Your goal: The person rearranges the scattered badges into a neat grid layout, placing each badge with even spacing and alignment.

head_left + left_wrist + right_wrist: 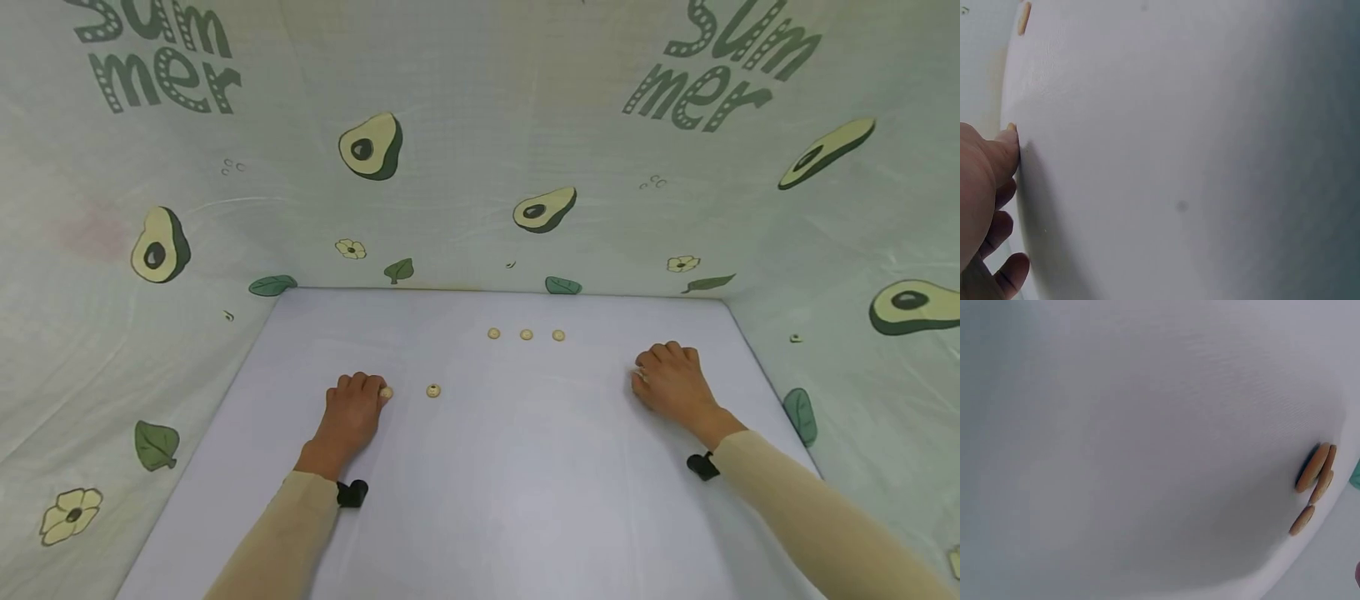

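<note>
My left hand (351, 415) pinches a small round beige disc (386, 392) between thumb and index finger, low over the white tabletop. In the left wrist view only a yellowish edge of that disc (1011, 127) shows past the thumb (1005, 153). To its right lies another beige disc (432, 390) with a dark spot in its middle. My right hand (671, 385) is at the right side of the table, fingers curled and thumb close to the index finger. A pale sliver shows between them; I cannot tell whether it is a disc.
Three matching discs, the middle one (527, 334) among them, lie in a row near the back edge. Several discs (1313, 467) overlap in the right wrist view. A cloth with avocado prints (450, 167) hangs behind and beside the white tabletop (517, 467).
</note>
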A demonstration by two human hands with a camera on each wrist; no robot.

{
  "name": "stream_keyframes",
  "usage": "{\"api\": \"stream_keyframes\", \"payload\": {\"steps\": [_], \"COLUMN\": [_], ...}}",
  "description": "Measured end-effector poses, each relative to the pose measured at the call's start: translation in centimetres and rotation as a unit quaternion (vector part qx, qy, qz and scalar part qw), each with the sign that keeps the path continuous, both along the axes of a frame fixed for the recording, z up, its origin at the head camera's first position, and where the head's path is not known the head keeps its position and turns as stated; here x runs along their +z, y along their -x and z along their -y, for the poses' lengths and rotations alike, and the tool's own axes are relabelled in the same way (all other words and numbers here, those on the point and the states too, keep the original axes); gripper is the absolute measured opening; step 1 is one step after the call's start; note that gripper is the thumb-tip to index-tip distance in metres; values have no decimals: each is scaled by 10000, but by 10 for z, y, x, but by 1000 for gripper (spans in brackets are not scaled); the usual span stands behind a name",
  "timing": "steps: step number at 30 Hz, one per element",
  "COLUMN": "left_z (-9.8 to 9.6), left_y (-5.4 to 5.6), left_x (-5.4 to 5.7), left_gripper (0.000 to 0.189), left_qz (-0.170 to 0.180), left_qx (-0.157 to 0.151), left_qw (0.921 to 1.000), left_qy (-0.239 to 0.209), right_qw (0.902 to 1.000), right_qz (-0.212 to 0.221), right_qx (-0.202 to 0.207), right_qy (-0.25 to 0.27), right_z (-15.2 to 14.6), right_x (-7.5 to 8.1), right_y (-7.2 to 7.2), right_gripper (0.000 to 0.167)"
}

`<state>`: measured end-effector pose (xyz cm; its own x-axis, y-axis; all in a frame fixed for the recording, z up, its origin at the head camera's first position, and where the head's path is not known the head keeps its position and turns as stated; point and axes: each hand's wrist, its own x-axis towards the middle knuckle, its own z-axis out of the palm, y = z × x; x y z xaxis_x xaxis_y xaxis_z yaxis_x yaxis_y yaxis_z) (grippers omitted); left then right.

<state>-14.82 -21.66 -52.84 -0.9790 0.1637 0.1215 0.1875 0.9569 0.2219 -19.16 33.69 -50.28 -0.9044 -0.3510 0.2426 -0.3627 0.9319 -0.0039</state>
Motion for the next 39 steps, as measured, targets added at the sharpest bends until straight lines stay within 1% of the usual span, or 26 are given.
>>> {"api": "stream_keyframes", "payload": {"steps": [5, 9, 13, 17, 22, 25, 28, 34, 37, 39], "left_z": [-1, -3, -3, -3, -3, -2, -2, -1, -1, -1], "left_y": [0, -1, -2, -2, -1, 0, 1, 2, 2, 1], "left_x": [0, 2, 5, 5, 4, 2, -1, -4, -3, -3], "left_gripper": [21, 22, 21, 21, 21, 21, 22, 23, 23, 23], "left_qz": [103, 116, 124, 80, 38, 73, 121, 160, 149, 123], "left_qx": [61, 87, 105, 125, 97, 77, 91, 124, 113, 92], "left_qw": [9999, 9999, 9999, 9999, 9999, 9999, 9999, 9998, 9998, 9999], "left_qy": [38, 28, 15, -9, -32, -46, -56, -48, -44, -54], "right_qw": [10000, 9998, 9995, 9994, 9988, 9988, 9989, 9986, 9983, 9982], "right_qz": [-18, 180, 297, 296, 391, 437, 450, 480, 558, 593], "right_qx": [43, 6, -10, -41, -109, -11, 69, -230, -152, -81], "right_qy": [21, -22, -121, -187, -261, -203, -105, -51, 2, 43], "right_z": [-14, -18, -20, -22, -24, -23, -21, -23, -23, -22], "right_x": [-4, -6, -11, -15, -16, -16, -15, -18, -19, -16], "right_y": [-13, -23, -29, -31, -33, -35, -36, -38, -38, -40], "right_gripper": [28, 29, 29, 31, 27, 24, 26, 29, 23, 24]}}
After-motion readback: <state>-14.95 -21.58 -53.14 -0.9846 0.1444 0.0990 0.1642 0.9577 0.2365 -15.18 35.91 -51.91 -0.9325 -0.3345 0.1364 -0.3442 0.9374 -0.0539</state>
